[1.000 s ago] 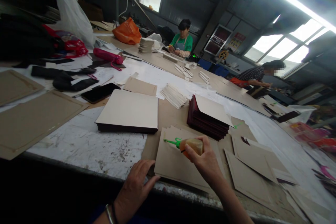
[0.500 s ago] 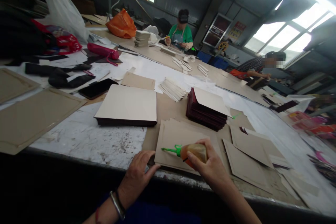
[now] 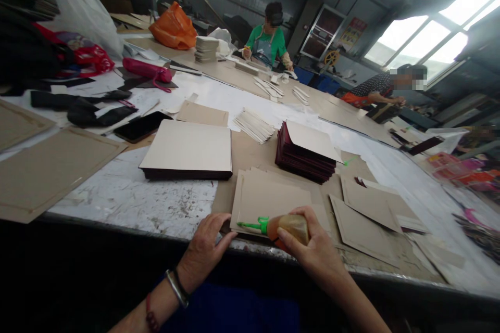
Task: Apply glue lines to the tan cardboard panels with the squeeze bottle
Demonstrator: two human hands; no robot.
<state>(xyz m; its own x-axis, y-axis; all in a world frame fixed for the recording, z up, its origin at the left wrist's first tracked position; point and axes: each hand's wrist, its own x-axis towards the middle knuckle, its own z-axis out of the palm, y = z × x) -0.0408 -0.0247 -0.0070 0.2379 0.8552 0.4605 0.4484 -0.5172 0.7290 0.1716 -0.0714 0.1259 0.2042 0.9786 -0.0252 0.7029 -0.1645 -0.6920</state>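
My right hand (image 3: 312, 242) is wrapped round a squeeze glue bottle (image 3: 295, 226) with amber contents and a green nozzle. The bottle lies nearly level, its tip pointing left just over the near-left corner of a tan cardboard sheet (image 3: 269, 195). Several such sheets lie in a loose pile at the table's front edge, and a thin line runs along the top one's left side. At that corner my left hand (image 3: 207, 242) pinches the edge of the sheets between thumb and fingers. Its fingertips are partly hidden.
Behind the sheets stand a pale-topped stack of dark-edged boards (image 3: 187, 145) and a maroon-edged stack (image 3: 307, 158). More cardboard (image 3: 363, 229) lies to the right. A phone (image 3: 142, 126) and pink pouch (image 3: 146, 68) lie left. Two people work farther back.
The nozzle has come down the sheet's left side, nearer its front edge. My left hand stays at the corner. A person in green has reached an arm out to the right.
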